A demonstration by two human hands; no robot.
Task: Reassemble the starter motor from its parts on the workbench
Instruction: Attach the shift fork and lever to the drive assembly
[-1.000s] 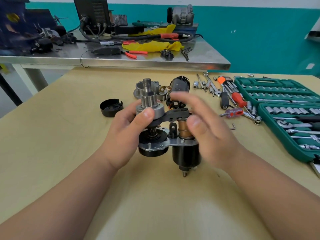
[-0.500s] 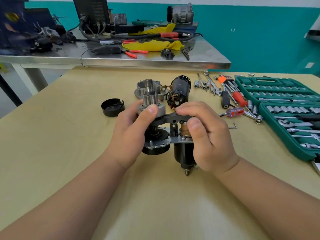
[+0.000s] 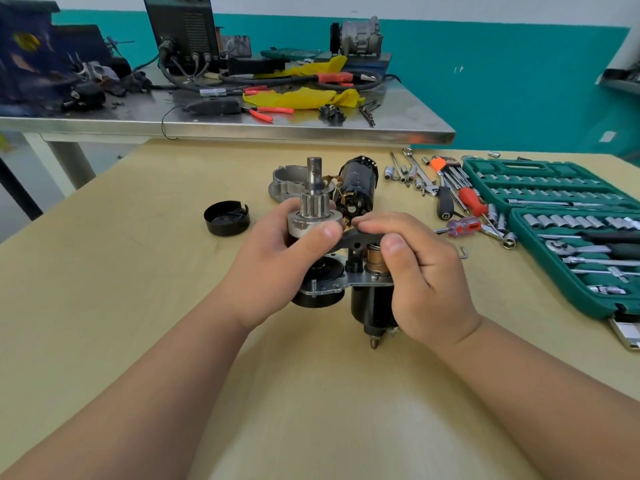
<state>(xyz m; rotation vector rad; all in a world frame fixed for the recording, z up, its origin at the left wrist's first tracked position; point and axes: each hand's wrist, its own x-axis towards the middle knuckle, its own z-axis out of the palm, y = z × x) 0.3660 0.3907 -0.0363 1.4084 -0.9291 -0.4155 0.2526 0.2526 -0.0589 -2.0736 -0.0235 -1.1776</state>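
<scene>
Left hand (image 3: 273, 265) grips the gear (image 3: 313, 216) on the starter (image 3: 346, 275), right hand (image 3: 419, 271) pinches the black lever (image 3: 356, 239), whole thing held upright over the bench (image 3: 138, 271).

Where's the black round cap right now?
Head view, left of centre: the black cap lies open side up on the wooden workbench, just left of the left hand and not touching it.

Bright, even light — wide-angle edge distortion

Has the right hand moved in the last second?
Yes. The right hand dropped and closed: its fingers, earlier spread in front of the black motor on the bench, now pinch the lever below it.
</scene>
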